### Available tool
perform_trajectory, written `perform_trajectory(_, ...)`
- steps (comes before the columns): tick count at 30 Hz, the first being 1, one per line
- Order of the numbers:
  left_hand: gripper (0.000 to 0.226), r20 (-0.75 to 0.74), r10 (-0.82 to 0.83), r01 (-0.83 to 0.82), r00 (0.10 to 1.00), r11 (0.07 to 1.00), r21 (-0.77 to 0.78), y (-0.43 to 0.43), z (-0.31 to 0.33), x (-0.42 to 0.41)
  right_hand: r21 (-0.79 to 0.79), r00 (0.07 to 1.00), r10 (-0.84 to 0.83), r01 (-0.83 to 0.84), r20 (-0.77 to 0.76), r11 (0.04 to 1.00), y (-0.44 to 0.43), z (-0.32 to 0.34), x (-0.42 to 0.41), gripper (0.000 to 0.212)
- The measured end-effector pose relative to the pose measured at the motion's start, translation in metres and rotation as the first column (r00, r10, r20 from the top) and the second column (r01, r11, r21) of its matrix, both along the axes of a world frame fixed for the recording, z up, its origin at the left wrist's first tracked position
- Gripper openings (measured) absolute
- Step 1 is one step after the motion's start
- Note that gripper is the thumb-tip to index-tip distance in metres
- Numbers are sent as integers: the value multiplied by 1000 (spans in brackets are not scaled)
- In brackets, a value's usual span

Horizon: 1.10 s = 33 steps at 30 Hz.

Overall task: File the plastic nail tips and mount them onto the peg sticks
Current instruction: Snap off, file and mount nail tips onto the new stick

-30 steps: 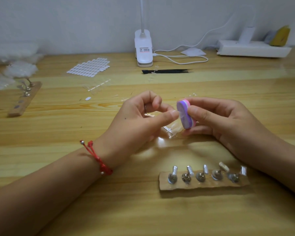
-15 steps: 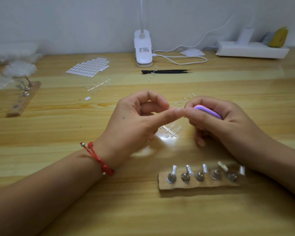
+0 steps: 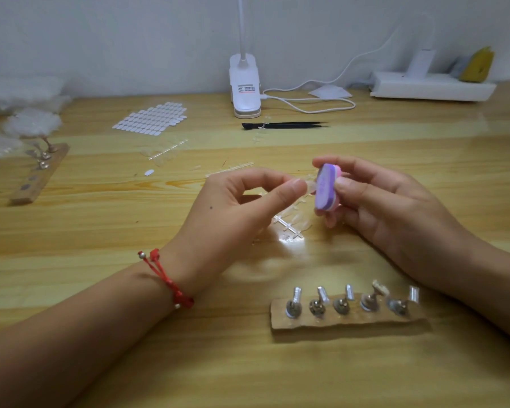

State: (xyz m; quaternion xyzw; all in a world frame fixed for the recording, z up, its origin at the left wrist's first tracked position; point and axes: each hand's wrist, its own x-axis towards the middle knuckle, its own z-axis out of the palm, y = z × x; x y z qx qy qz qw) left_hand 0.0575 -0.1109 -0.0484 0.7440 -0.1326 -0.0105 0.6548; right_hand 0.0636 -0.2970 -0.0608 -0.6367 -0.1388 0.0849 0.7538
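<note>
My left hand point(image 3: 239, 207) pinches a small clear nail tip point(image 3: 310, 184) between thumb and forefinger. My right hand point(image 3: 377, 207) grips a purple and pink buffer block point(image 3: 324, 187) upright, its flat face against the tip. Below them a clear sprue of nail tips point(image 3: 289, 223) lies on the wooden table point(image 3: 100, 231). Nearer to me a wooden holder point(image 3: 345, 319) carries several metal peg sticks point(image 3: 318, 301), most topped with clear tips.
A second wooden holder point(image 3: 39, 175) with pegs lies far left beside clear plastic bags point(image 3: 21, 119). A sheet of adhesive tabs point(image 3: 150, 119), black tweezers point(image 3: 283, 125), a white clip lamp point(image 3: 245, 86) with its cable and a white power strip point(image 3: 433, 88) line the back.
My right hand has turned the buffer block from lying flat in the fingers to standing upright against the nail tip. My left hand has lifted slightly, still pinching the tip.
</note>
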Motion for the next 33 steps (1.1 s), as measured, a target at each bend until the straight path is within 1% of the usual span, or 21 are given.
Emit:
perform_trajectory(2,9,3,-15,15,1000,1000,19,0,-1,1,-17,999,34,-34,40,999,-2,-3,1,28)
perform_trajectory(5,12,28,-49,48,998,997,62,-1,-2,1,-91,997,28,-21,73,996,-5,-6,0,29)
perform_trajectory(8,17,65,-70,62,995,992,108,-1,-4,1,-67,998,-16,20,69,998,-4,-6,0,35)
perform_trajectory(10,16,71,-49,42,996,995,88,0,-5,2,-64,997,-11,16,74,998,-3,-4,-2,34)
perform_trajectory(12,15,88,-38,28,995,994,105,0,-5,2,-104,996,6,3,86,995,-2,-3,-4,34)
perform_trajectory(13,15,101,-39,25,994,991,131,0,-6,2,-95,997,-8,16,80,995,-2,-2,-3,35)
perform_trajectory(15,15,133,-42,18,990,984,175,-1,-6,2,-23,998,-46,47,36,999,-2,-2,-2,37)
perform_trajectory(16,15,149,-36,8,988,984,181,-1,-6,2,-2,999,-40,40,21,999,-2,-1,-2,37)
perform_trajectory(19,15,165,1,-32,986,982,187,0,-6,3,-55,999,12,-11,33,998,-1,-1,-4,34)
perform_trajectory(23,14,156,5,-38,988,977,209,0,-6,3,12,1000,-27,27,13,1000,-2,-2,-2,36)
perform_trajectory(26,17,191,69,-107,979,975,196,0,-5,3,-35,1000,5,-4,26,999,0,-1,-4,35)
perform_trajectory(30,18,205,68,-116,976,967,228,-1,-5,2,14,999,-34,34,3,999,-1,-2,-3,35)
perform_trajectory(33,15,237,106,-164,966,956,242,0,-5,2,-39,1000,9,-8,9,999,0,-2,-3,36)
